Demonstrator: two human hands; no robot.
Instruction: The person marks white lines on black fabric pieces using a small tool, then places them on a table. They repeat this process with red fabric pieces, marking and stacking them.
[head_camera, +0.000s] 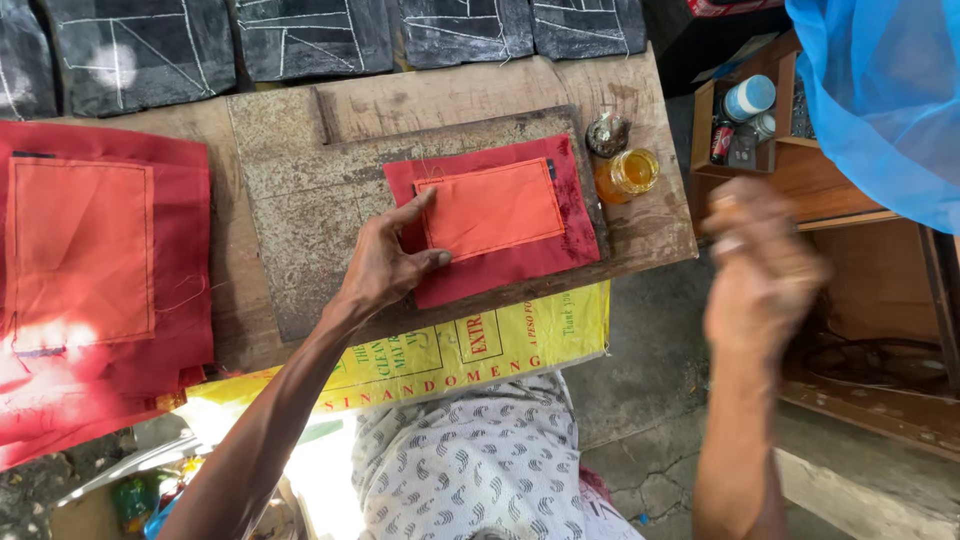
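Head view: left hand (385, 265) presses red cloth (500, 262) above yellow printed sack (470, 350).

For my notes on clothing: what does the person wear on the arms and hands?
Both forearms are bare, with no sleeves showing. The left hand wears no glove or ring. The right hand is blurred; pale bands on its fingers may be rings.

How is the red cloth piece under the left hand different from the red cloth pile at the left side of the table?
The red cloth piece is a single piece on the grey board; the red cloth pile is several pieces stacked, hanging over the table edge. The left hand presses the piece; nothing touches the pile. The piece looks smaller in view. Both carry a stitched orange rectangle on top.
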